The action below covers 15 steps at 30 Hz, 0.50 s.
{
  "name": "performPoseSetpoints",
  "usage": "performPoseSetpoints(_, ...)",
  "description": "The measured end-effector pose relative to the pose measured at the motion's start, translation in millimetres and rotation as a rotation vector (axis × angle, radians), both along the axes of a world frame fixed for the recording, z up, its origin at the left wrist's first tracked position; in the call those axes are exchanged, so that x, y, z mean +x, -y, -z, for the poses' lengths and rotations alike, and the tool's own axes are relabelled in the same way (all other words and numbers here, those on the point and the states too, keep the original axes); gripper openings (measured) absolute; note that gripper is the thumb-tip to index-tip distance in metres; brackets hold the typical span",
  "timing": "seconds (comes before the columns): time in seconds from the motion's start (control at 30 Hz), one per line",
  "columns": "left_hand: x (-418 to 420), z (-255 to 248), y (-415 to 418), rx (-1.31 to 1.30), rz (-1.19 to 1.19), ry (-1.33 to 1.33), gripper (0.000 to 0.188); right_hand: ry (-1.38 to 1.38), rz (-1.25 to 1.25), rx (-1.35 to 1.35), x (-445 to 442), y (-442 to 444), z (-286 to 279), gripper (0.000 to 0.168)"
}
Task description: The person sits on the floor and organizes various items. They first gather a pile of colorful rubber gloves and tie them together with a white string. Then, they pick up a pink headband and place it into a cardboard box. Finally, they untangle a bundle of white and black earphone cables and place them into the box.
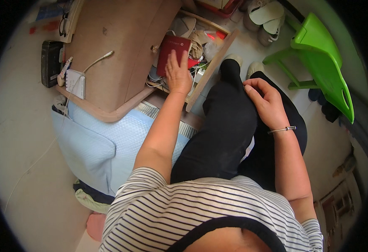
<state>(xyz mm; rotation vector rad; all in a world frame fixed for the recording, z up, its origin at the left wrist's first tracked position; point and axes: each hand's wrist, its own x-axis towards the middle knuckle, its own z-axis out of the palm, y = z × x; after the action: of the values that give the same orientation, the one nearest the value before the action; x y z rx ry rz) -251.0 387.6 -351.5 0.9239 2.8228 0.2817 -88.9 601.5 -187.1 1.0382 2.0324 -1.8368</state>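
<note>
A dark red, hard-covered book [174,47] lies on top of the things in a pulled-out wooden drawer [210,71]. Over its cover is my left hand [178,71], palm down with the fingers apart; whether it touches the cover is hard to tell. White cables [196,66], crumpled beige cloth [199,41] and clear plastic bags [210,50] fill the drawer around the book. My right hand [267,102], with a bracelet at the wrist, rests by the knee of my black trousers [225,126]. Its fingers are bent, and anything between thumb and forefinger is hidden.
The drawer belongs to a brown wooden cabinet [117,37], with a white charging cable [92,64] and a spiral notepad [75,83] on it. Pale blue quilted bedding [108,148] lies beside me. Right of my legs stands a green plastic chair [319,56], with shoes [267,37] beyond.
</note>
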Motion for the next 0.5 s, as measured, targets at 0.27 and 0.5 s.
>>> performPoseSetpoints(0.27,-17.9,19.6,-5.6,-0.199,-0.135,0.106,0.094,0.024,0.002,0.006,2.7,-1.1,-0.7,0.021)
performPoseSetpoints(0.5,-60.8,16.6,22.7,-0.027,-0.033,0.187,0.075,-0.052,0.073,0.005,3.1,0.5,4.0,0.022)
